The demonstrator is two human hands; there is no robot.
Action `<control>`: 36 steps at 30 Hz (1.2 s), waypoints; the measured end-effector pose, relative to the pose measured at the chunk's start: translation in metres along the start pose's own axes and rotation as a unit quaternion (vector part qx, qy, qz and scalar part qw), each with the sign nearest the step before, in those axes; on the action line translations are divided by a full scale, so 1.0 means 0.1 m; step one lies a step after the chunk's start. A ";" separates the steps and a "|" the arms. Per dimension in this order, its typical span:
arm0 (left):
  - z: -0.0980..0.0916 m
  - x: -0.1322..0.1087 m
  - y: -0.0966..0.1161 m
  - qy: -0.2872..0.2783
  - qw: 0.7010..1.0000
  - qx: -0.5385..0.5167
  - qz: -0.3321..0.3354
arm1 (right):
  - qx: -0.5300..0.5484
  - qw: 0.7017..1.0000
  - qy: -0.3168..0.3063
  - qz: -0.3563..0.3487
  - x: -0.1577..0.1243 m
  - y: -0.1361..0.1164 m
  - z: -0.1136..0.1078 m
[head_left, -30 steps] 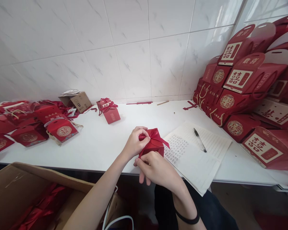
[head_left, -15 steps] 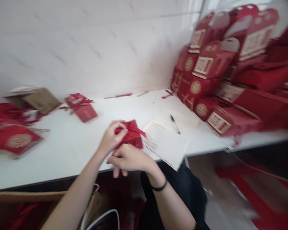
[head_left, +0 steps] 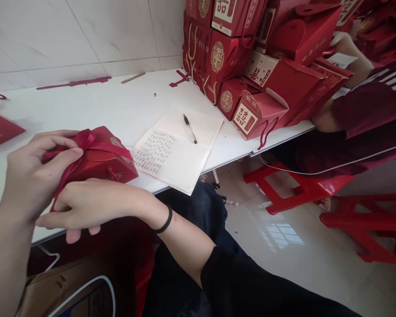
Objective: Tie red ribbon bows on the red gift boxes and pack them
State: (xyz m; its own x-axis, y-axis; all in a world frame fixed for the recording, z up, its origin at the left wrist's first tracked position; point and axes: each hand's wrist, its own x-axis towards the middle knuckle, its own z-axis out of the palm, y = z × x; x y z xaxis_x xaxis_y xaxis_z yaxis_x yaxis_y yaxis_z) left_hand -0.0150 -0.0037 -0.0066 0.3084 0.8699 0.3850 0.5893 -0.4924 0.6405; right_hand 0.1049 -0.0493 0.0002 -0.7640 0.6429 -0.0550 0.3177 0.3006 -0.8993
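A small red gift box (head_left: 102, 165) with a gold medallion and a twisted red cord lies at the table's front edge. Tied across its top is a dark red satin ribbon (head_left: 115, 152) with a knot. My left hand (head_left: 39, 167) pinches this ribbon beside the knot, thumb against fingers. In front of the box, my right hand (head_left: 95, 202) is closed, fingers curled around a hanging tail of the ribbon; its grip is partly hidden. A black band (head_left: 165, 220) circles my right wrist.
Right of the box lie a handwritten paper sheet (head_left: 171, 149) and a black pen (head_left: 189, 127). Stacked red gift boxes (head_left: 218, 57) stand against the wall. A co-worker's arm (head_left: 353, 57) reaches among boxes at right. Red stools (head_left: 284, 189) stand on the floor.
My view has swung right and come closer, so the table items shift left and the co-worker appears. Both hands keep their hold at the box and ribbon.
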 end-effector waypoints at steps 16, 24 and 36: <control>-0.04 0.05 -0.04 0.013 0.998 -0.036 -0.042 | 0.091 0.987 0.134 -0.022 -0.45 0.03 -0.06; -0.03 -0.01 -0.01 0.009 0.996 -0.083 -0.029 | 0.092 0.864 0.492 0.047 -0.46 0.27 -0.19; -0.01 -0.03 -0.01 0.013 0.996 -0.091 -0.010 | 0.106 0.916 0.381 0.069 -0.36 0.40 -0.19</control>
State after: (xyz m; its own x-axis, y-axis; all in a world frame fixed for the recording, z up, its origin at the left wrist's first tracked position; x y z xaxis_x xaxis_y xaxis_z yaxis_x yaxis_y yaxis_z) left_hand -0.0179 -0.0061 -0.0078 0.2771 0.8799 0.3860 0.4500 -0.4738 0.7570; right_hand 0.1557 -0.0469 -0.0257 -0.0848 0.9939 0.0709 0.2038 0.0870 -0.9751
